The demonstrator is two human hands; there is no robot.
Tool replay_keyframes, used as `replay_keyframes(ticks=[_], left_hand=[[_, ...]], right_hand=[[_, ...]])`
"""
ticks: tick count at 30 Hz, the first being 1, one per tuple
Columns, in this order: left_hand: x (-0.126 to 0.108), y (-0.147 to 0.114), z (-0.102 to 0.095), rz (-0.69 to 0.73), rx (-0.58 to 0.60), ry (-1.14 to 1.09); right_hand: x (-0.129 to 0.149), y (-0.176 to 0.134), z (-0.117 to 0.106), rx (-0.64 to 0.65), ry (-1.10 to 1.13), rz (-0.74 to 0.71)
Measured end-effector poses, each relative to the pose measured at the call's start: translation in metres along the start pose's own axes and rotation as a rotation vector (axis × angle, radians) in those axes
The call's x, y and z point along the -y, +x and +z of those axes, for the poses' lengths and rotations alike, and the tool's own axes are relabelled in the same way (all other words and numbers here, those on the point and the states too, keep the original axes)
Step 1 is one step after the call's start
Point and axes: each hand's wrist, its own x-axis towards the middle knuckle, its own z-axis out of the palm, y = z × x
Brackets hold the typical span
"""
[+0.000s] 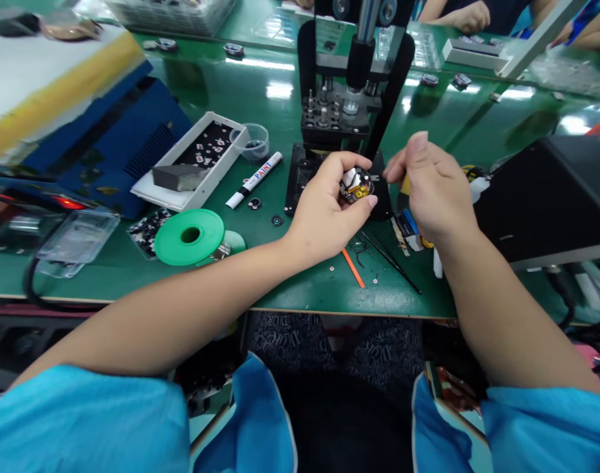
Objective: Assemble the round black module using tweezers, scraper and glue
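Note:
My left hand (320, 210) is closed around a small round electronic assembly (356, 184), gripped at its edges between fingers and thumb. Silver, black and yellow parts show on the face turned toward me. To the right, my right hand (440, 187) is raised with its fingers curled and its thumb up, apart from the assembly. Whatever its fingers hold, if anything, is hidden. Behind both hands stands a black press fixture (335, 121) with metal pins. Below them an orange stick (353, 268) and a thin black tool (392, 261) lie on the green table (290, 289).
Left of my hands are a paint marker (254, 180), a green spool (189, 236), a white tray (211, 180) of small parts and a clear cup (251, 141). A blue machine (117, 144) stands far left, a black box (546, 197) at right. Other people's hands (472, 16) show across the table.

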Motion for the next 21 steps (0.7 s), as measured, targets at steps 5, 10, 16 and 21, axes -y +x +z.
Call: replay_keyframes(ticks=[5, 10, 16, 21], left_hand=[[0.000, -0.002, 0.002, 0.007, 0.011, -0.017], [-0.004, -0.003, 0.001, -0.006, 0.026, -0.011], [-0.007, -0.003, 0.005, -0.062, 0.041, -0.073], [-0.012, -0.002, 0.005, -0.112, 0.048, -0.114]], right_hand=[[0.002, -0.001, -0.001, -0.067, -0.122, 0.000], [0.000, -0.004, -0.002, -0.048, -0.199, -0.012], [0.004, 0.002, -0.001, 0.072, -0.512, 0.057], [0.015, 0.011, 0.001, 0.214, -0.639, 0.331]])
